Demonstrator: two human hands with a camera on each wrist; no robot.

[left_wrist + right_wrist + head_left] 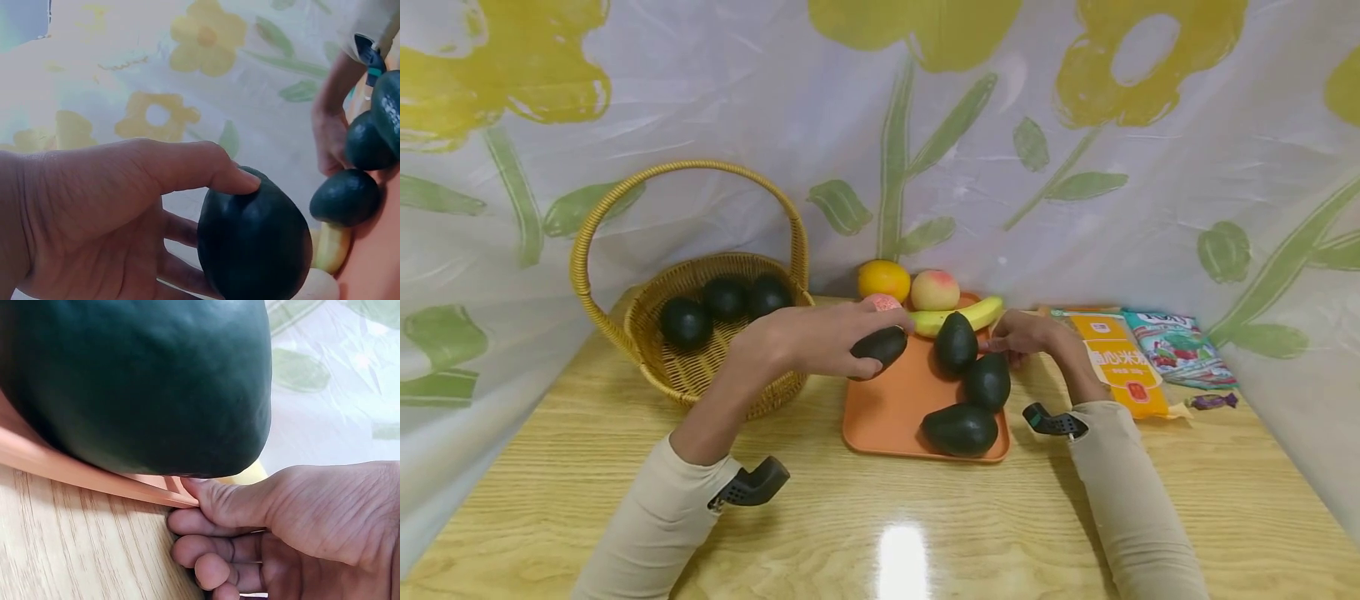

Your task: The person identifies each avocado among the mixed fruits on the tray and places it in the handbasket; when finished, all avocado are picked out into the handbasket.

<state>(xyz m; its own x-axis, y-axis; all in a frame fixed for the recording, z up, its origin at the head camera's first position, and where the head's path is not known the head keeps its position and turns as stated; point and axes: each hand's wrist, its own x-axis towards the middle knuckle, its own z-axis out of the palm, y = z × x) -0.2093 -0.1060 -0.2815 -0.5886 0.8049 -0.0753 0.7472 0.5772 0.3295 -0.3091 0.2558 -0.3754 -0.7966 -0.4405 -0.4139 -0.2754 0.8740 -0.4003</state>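
Observation:
My left hand [827, 337] grips a dark green avocado [880, 350] above the left side of an orange tray [880, 425]. In the left wrist view the thumb lies over the top of that avocado [253, 240], with fingers behind it. My right hand [294, 525] pinches the tray's right rim [156, 497] between thumb and curled fingers. On the tray rest an upright avocado [956, 346], another avocado [988, 383] beside it and a third [961, 430] lying near the front edge. A banana [981, 312] lies behind them.
Left of the tray stands a wicker basket [715, 392] with a tall handle, holding several avocados [687, 323]. A lemon [883, 282], a peach [936, 290] and a pink fruit [882, 302] sit at the tray's back. Snack packets [1120, 362] and a purple candy [1212, 402] lie at the right.

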